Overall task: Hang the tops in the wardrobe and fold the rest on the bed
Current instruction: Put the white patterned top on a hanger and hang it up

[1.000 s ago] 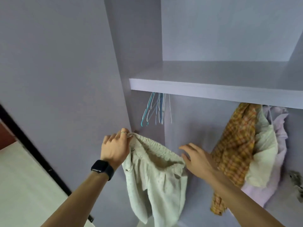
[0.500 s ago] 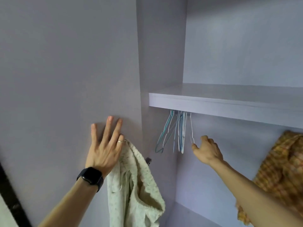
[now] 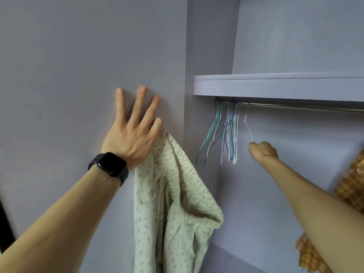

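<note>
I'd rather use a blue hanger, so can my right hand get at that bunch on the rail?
Probably yes: the right hand is just beside the blue hangers with nothing between them, though it grips the white hanger and would have to release that first.

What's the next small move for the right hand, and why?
Probably lift the white hanger until its hook clears the rail. The right hand grips its lower end, it hangs apart from the other hangers, and the left hand holds the cream garment beside the wardrobe opening.
</note>
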`<state>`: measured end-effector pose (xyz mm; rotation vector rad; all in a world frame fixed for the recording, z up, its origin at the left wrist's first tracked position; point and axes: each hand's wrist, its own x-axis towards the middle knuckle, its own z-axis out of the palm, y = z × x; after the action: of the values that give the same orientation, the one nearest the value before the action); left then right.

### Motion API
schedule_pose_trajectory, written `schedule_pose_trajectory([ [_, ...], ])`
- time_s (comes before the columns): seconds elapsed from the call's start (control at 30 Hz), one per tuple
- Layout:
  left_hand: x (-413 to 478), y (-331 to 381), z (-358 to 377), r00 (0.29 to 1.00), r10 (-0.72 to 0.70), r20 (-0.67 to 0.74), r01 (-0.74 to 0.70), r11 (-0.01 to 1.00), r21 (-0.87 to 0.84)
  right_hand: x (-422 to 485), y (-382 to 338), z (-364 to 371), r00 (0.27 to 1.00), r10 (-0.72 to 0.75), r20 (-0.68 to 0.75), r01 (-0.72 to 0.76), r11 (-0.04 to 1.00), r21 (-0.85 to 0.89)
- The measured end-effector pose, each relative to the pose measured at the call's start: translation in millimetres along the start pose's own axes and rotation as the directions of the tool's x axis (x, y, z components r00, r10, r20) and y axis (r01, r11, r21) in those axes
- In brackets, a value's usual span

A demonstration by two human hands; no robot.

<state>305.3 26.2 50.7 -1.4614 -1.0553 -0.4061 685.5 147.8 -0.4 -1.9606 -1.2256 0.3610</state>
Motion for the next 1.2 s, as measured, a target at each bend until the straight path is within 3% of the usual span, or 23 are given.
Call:
schedule_pose_trajectory([
  [0.2,-3,-2,-2,0.999,0.002,0.048,0.006,0.988,-0.153,-14,-24,-53,0.982,0.026,-0.187,-0.045,0.994,-0.098],
  [0.33,7,-3,-12,0.994,0.005,0.111,0.025,0.965,-0.259,-48,-18,-96,0.991,0.062,-0.116,-0.077,0.989,-0.128],
  [0.43,14,-3,-28,0.969,0.021,0.245,0.056,0.952,-0.302,-102,11,-129,0.995,0.095,-0.043,-0.100,0.986,-0.131],
  [0.57,27,-3,-64,0.880,0.108,0.462,0.099,0.911,-0.400,-199,60,-172,0.990,0.140,0.020,-0.141,0.988,0.056],
  [0.63,32,7,-80,0.805,0.114,0.582,0.213,0.861,-0.463,-248,78,-188,0.993,0.115,0.018,-0.116,0.983,0.145],
  [0.7,32,25,-104,0.734,0.152,0.661,0.352,0.747,-0.563,-290,91,-202,0.994,0.112,0.021,-0.113,0.961,0.252],
  [0.8,17,50,-146,0.746,0.193,0.637,0.442,0.572,-0.691,-338,100,-215,0.983,0.159,0.093,-0.183,0.889,0.420],
  [0.87,7,64,-168,0.791,0.235,0.565,0.397,0.505,-0.767,-356,100,-219,0.975,0.164,0.149,-0.218,0.829,0.514],
  [1.0,-14,87,-213,0.858,0.333,0.392,0.257,0.383,-0.888,-389,102,-226,0.971,0.042,0.234,-0.189,0.735,0.651],
  [1.13,-33,103,-229,0.760,0.446,0.473,0.369,0.304,-0.878,-421,122,-226,0.966,-0.007,0.259,-0.183,0.688,0.702],
  [1.2,-40,104,-234,0.751,0.475,0.459,0.357,0.293,-0.887,-432,136,-224,0.951,-0.001,0.309,-0.204,0.752,0.627],
])
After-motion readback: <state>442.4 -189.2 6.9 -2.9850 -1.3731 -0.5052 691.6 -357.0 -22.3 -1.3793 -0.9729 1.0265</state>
